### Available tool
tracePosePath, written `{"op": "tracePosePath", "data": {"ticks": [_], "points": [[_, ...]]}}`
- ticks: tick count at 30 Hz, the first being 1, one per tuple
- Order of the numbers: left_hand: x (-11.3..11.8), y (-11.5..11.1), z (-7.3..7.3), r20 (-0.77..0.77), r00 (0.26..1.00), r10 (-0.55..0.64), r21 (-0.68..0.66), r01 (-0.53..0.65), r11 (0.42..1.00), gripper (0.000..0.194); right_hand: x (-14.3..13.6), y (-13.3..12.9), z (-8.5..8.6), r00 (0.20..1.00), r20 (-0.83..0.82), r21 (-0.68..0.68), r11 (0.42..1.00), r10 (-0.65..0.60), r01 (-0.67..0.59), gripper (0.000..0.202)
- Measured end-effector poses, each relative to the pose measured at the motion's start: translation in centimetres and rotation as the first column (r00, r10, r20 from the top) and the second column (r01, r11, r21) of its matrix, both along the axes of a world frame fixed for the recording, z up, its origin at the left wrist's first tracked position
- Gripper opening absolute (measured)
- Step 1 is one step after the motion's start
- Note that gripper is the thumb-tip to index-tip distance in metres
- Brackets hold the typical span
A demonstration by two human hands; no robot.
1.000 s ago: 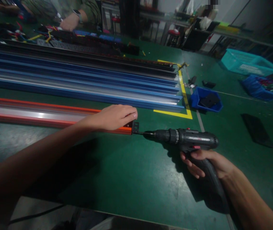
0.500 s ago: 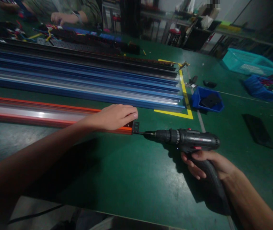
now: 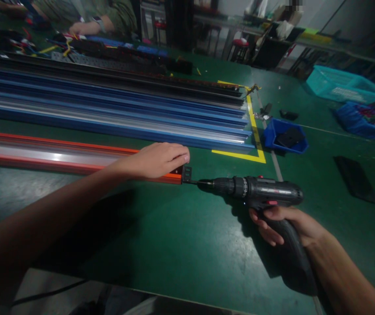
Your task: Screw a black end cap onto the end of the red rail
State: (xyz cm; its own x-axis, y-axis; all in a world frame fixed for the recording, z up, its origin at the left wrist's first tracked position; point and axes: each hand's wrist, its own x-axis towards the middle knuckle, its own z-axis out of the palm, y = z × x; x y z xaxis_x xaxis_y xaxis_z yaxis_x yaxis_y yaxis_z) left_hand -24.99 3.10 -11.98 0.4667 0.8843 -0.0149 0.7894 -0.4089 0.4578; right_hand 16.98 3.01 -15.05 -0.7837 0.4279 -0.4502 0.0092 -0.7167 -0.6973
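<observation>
My left hand (image 3: 161,160) is wrapped over the right end of a long orange metal profile (image 3: 56,156) lying on the green table. Its palm side and part of the profile's end are hidden. A small black end plate (image 3: 187,174) with slots sits at that end, just right of my fingers. My right hand (image 3: 282,223) grips the handle of a black cordless drill (image 3: 269,191), index finger near the trigger. The drill lies level, pointing left. Its long thin bit (image 3: 196,182) reaches the lower part of the end plate.
Several blue profiles (image 3: 115,116) and black ones lie behind the orange profile, inside yellow tape (image 3: 256,140). To the right are a small blue bin (image 3: 268,135), a dark flat object (image 3: 355,178), a teal basket (image 3: 319,85) and a blue basket (image 3: 348,120). Across the table a person's hand (image 3: 85,29) handles wires.
My hands, the drill and the orange profile stay practically where they were. Across the table, the other person's hand has shifted slightly.
</observation>
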Motion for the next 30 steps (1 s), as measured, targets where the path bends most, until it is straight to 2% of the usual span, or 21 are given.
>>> {"op": "tracePosePath", "data": {"ticks": [14,23,30], "points": [[-0.08,0.06,-0.17,-0.003,1.0,-0.002,0.007,0.002,1.0,0.041,-0.27,-0.21,0.13,0.996,0.074,0.026,0.999,-0.041,0.039,0.028],[-0.07,0.07,-0.1,-0.003,1.0,0.001,-0.004,-0.001,1.0,0.042,-0.29,-0.19,0.21,0.998,0.041,0.05,0.998,-0.037,0.035,0.026],[-0.06,0.09,-0.16,-0.004,1.0,0.001,0.007,-0.001,1.0,0.042,-0.14,-0.13,0.21,0.999,0.031,0.011,1.0,-0.018,0.018,0.026]]}}
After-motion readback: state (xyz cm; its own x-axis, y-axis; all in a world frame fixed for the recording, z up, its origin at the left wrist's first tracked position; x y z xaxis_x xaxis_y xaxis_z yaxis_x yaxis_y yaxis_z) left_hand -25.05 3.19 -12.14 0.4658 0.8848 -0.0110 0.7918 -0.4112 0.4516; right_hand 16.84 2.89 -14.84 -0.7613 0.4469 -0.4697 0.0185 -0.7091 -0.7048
